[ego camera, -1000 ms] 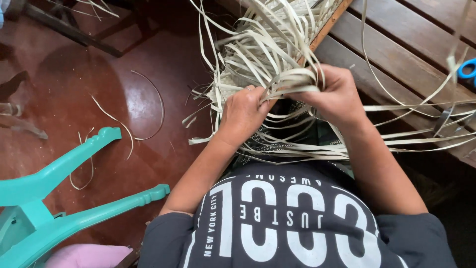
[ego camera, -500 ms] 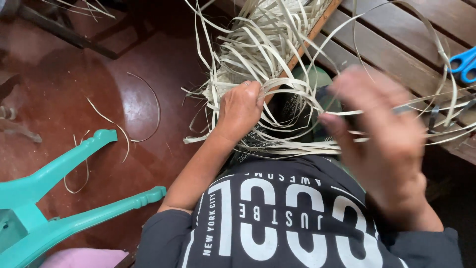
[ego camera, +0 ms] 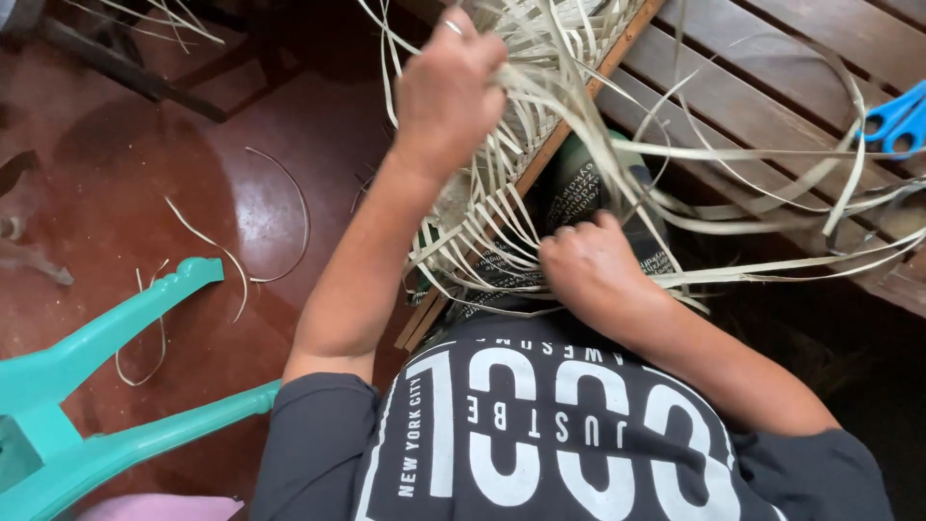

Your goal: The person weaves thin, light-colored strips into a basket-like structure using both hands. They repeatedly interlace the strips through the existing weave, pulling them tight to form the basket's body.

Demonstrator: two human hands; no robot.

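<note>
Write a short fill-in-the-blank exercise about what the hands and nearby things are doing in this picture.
1. The left hand, raised, grips pale woven ____.
2. The right hand rests low, near the person's ____.
3. The scissors on the wooden bench have ____ handles.
4. Loose strips lie on the floor near a ____ plastic chair.

Missing words: strips; lap; blue; teal

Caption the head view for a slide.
Left hand grips pale weaving strips high up while right hand pinches strips low, beside a wooden bench.
</note>
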